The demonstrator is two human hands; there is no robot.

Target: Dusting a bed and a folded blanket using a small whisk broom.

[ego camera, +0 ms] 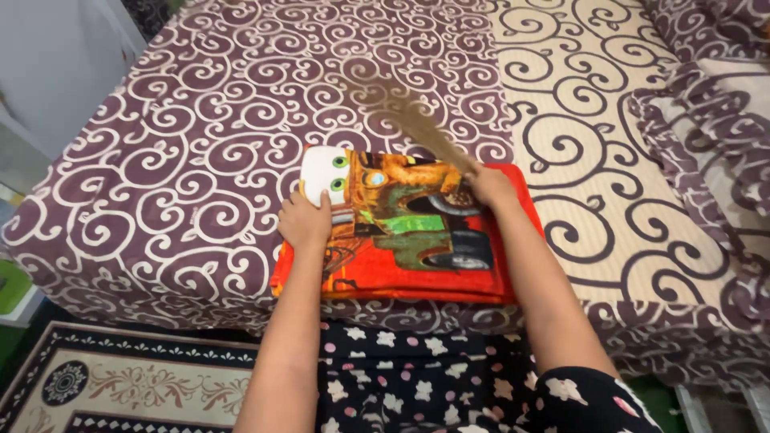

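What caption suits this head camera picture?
Left hand presses a folded cartoon blanket on the bed; right hand swings a blurred broom.

Bed [200, 136] fills most of view, covered by sheet with white swirl pattern: purple ground on left part, cream ground with purple swirls on right strip [577, 104]. Folded blanket [409, 232], orange-red with cartoon vehicle print, lies flat near front edge of bed, straddling purple part and edge of cream strip. Ruffled pillow [714, 112] in same purple-and-cream fabric rests at far right. Sheet hangs down front side of bed toward floor
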